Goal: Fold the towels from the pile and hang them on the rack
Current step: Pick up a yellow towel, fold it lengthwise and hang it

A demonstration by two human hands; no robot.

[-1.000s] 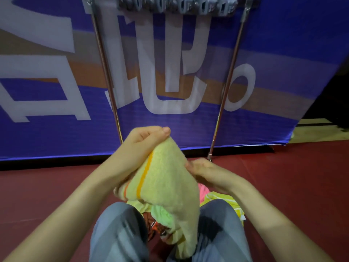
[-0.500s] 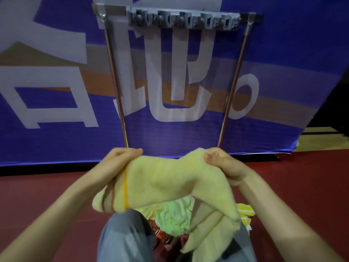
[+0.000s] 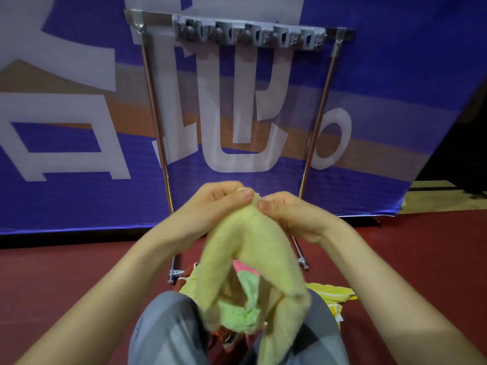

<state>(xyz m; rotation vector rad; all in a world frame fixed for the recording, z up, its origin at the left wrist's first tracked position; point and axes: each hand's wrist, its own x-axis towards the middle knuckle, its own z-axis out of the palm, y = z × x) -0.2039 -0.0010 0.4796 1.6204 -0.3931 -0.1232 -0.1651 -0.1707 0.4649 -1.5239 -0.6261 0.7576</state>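
Note:
A pale yellow towel [image 3: 253,248] hangs doubled over in front of me, its two halves drooping toward my knees. My left hand [image 3: 210,206] and my right hand [image 3: 290,214] pinch its top edge side by side, thumbs almost touching. Below it lies the pile of towels [image 3: 239,309], with light green, pink and yellow cloth showing between my legs. The metal rack [image 3: 250,35] stands just beyond, with a grey clip bar on top and two slanted shiny poles; nothing hangs on it.
A large blue banner [image 3: 79,101] with white letters covers the wall behind the rack. The floor [image 3: 408,254] is dark red. A yellow striped towel [image 3: 332,292] lies on the floor by my right knee. My grey trouser legs [image 3: 163,333] fill the bottom of the view.
My hands, which held the towel spread apart, have come together at its top edge, so the towel now hangs folded in half. The view has tilted up a little.

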